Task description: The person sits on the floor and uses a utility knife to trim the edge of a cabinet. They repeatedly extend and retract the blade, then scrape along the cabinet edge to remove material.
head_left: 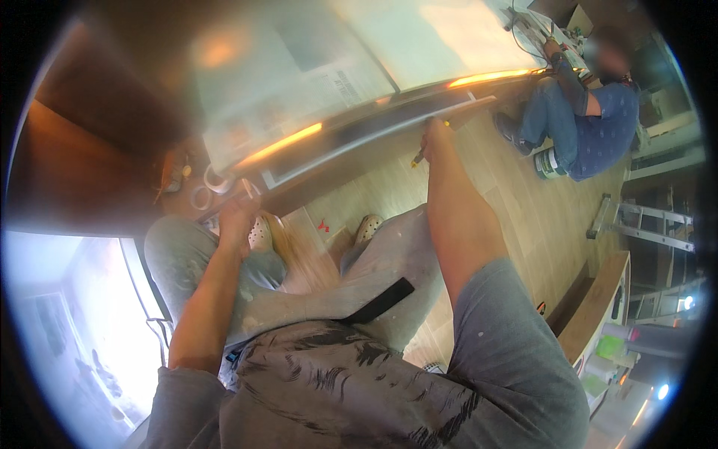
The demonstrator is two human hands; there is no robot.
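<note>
My right hand is closed around a slim yellow-and-dark tool at the right end of a long white strip, which runs along the dark front edge of a pale-topped counter. Near the strip's left end, my left hand has its fingers curled on a blurred light object that I cannot make out. Rolls of tape lie just left of that hand. A reddish scrap is on the wood-look surface between my sandalled feet.
A co-worker sits on a bucket at the right, hands at the cluttered counter end. An aluminium ladder and a wooden-edged bench with containers stand at right. A dark wooden panel rises at left, above a bright opening.
</note>
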